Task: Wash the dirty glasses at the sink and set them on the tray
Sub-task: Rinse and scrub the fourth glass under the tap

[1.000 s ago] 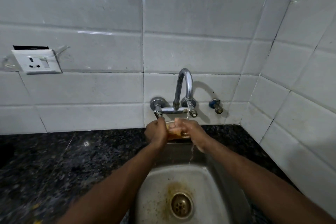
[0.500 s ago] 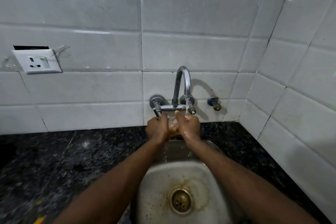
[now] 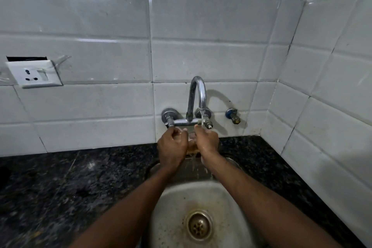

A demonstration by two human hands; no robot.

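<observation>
Held: your left hand [image 3: 172, 145] and right hand [image 3: 208, 140] both closed around one glass [image 3: 191, 143] (mostly hidden) under the running tap [image 3: 198, 96], above the sink [image 3: 173, 203].

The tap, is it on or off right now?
On. A thin stream falls from the tap spout onto the right hand and the glass held between both hands, and water runs on down into the sink.

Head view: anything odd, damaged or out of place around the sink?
Yes. The wall socket on the left sits crooked, with a dark gap above it and clear tape at its sides. The sink has brown staining around the drain. Both hands hold the glass under running water.
</observation>
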